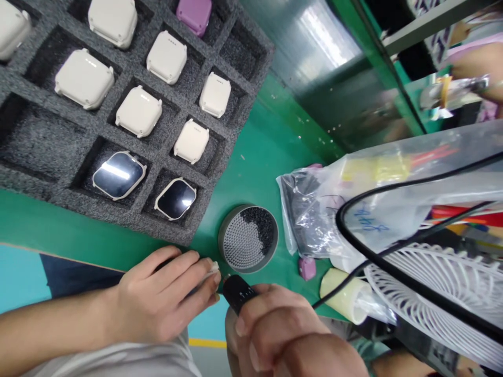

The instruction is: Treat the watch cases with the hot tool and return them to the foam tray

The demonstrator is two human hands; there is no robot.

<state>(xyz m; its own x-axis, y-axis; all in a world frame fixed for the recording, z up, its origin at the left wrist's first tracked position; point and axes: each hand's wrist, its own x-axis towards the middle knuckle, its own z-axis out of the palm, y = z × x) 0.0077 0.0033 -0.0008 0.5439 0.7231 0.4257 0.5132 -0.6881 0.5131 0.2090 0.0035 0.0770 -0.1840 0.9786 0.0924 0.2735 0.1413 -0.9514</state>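
Note:
My left hand (157,293) is closed over what looks like a watch case (214,267); only a pale corner shows, and the fingers hide the rest. In my right hand (285,332) is a black electric screwdriver (237,291), its tip close to that corner; I cannot tell whether they touch. Just beyond both hands stands a round grey dish (225,246) with a dimpled floor and many tiny black screws heaped on one side. A dark foam tray (165,170) at the upper left has several pale watch cases (139,111) in its compartments, two with dark screens (119,175) facing up.
A purple watch case (194,15) sits in the tray's far row. Right of the dish lie a clear plastic bag (310,220), a small purple block (307,268), a yellow roll (341,296) and a white slatted basket (428,293). A black cable (377,256) loops across them. Another person's arm (479,68) shows at upper right.

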